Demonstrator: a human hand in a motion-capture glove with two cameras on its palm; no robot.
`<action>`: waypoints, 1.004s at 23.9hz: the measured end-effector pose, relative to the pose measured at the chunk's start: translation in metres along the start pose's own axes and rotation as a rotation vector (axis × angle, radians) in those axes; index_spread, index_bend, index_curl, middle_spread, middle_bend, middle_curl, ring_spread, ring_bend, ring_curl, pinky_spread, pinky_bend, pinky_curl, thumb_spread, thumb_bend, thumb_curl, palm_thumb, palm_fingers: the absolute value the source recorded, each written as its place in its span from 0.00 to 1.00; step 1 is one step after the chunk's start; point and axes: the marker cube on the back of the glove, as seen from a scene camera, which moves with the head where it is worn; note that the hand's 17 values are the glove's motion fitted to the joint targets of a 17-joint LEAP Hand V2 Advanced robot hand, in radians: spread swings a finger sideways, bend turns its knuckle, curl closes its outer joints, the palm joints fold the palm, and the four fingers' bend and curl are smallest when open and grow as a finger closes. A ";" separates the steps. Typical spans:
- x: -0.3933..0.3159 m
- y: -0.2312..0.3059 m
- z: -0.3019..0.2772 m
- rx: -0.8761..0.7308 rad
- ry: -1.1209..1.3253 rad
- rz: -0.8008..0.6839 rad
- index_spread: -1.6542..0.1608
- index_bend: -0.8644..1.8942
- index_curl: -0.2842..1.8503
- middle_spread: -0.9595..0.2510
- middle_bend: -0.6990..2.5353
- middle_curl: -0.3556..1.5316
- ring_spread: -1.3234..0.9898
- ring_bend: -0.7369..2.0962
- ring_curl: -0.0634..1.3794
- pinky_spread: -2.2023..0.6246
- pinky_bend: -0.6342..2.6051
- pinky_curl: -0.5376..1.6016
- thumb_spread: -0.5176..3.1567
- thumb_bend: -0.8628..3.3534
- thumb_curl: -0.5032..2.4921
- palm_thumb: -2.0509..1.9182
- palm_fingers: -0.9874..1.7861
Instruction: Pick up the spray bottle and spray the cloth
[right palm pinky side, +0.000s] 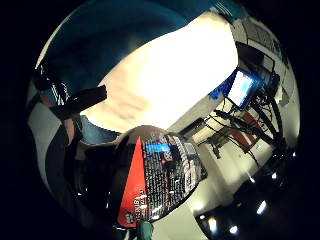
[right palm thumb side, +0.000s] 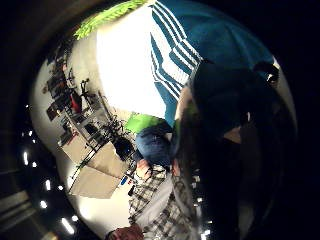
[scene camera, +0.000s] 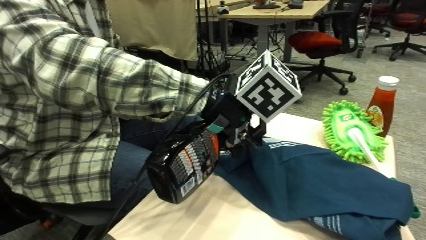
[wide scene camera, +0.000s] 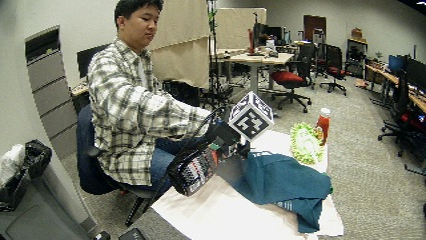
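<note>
In the outside view a black spray bottle (scene camera: 183, 167) with a red and white label hangs tilted above the near table edge. Its base points toward the person and its head toward the cloth. My gloved right hand (scene camera: 229, 124) grips the bottle's neck, just beside the teal cloth (scene camera: 319, 185), which lies crumpled on the pale table (scene camera: 219, 215). The wide outside view shows the same bottle (wide scene camera: 194, 170), hand (wide scene camera: 223, 136) and cloth (wide scene camera: 283, 182). The bottle's label (right palm pinky side: 155, 175) fills part of the little finger side palm view, with the cloth (right palm pinky side: 115, 35) beyond. The nozzle is hidden.
A green fluffy duster (scene camera: 353, 131) lies at the far end of the table beside a red sauce bottle (scene camera: 381, 102). Office chairs and desks stand behind. The person sits close against the table's near side.
</note>
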 end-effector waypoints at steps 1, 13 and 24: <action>0.000 0.000 0.000 0.003 -0.007 -0.005 0.81 0.47 0.41 0.72 0.42 0.48 0.48 0.47 0.39 0.72 0.33 0.45 0.13 0.20 0.42 0.79 0.84; 0.003 0.030 -0.038 0.245 -0.408 -0.241 0.81 0.47 0.41 0.72 0.42 0.48 0.48 0.47 0.39 0.72 0.32 0.45 0.13 0.20 0.42 0.79 0.84; 0.014 0.072 -0.066 0.557 -0.781 -0.546 0.81 0.47 0.41 0.72 0.41 0.48 0.49 0.47 0.39 0.72 0.32 0.45 0.13 0.20 0.42 0.79 0.83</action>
